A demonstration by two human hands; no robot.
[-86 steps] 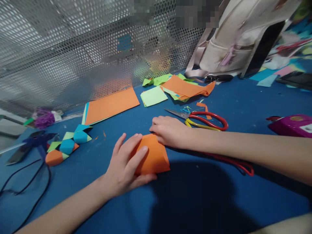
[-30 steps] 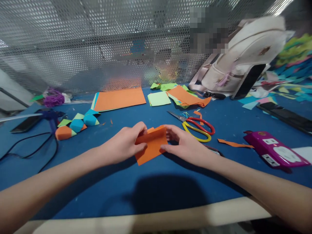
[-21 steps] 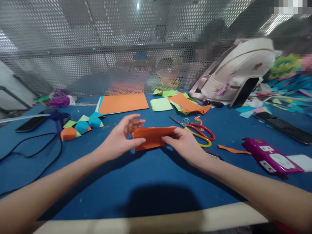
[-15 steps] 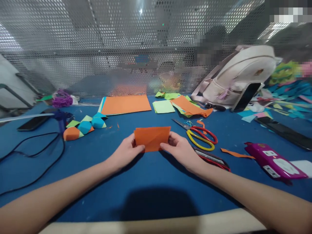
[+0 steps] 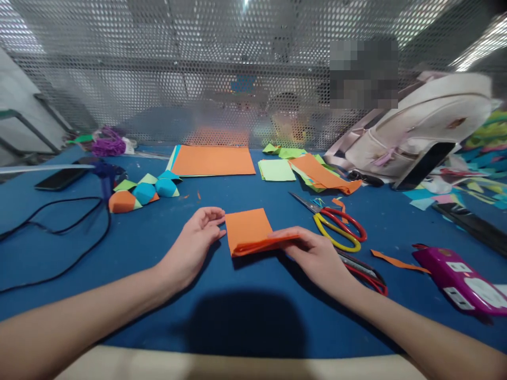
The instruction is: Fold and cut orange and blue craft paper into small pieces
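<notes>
two items obscured: the right thumb's tip, hard to make out at the folded edge of the orange paper [image 5: 247, 224], and the far end of the purple case [image 5: 455, 274], cut off by the frame. right hand [image 5: 320, 258]: fingers narrow, pinching that fold above the blue table [image 5: 150, 322]. left hand [image 5: 192, 245]: fingers curled, moderately open, beside the paper's left edge; contact cannot be confirmed.
</notes>
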